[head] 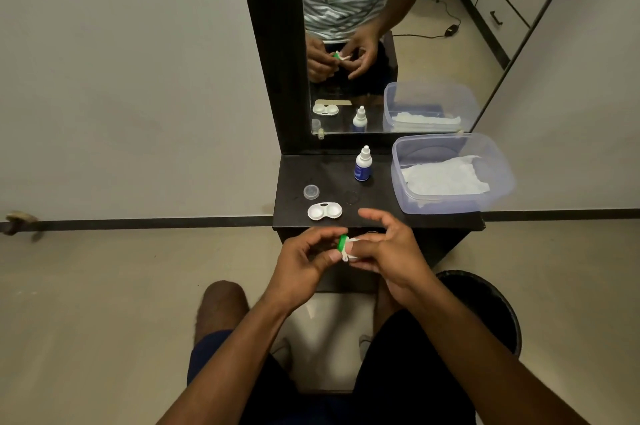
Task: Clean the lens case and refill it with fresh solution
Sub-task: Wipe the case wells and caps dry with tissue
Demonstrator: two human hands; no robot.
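My left hand [306, 256] pinches a green lens-case cap [343, 243] between thumb and fingers, just in front of the black shelf. My right hand [388, 248] holds a small white piece of tissue [347, 254] against the cap, its index finger stretched out above. The white lens case [324, 210], with both wells uncovered, lies on the black shelf [294, 182] near its front edge. The blue and white solution bottle [363, 164] stands upright behind it, uncapped. A small clear cap [311, 191] lies left of the bottle.
A clear plastic tub [401, 161] with white tissue inside sits at the shelf's right end. A mirror [381, 43] rises behind the shelf. A dark round bin [491, 306] stands on the floor to my right, beside my knees.
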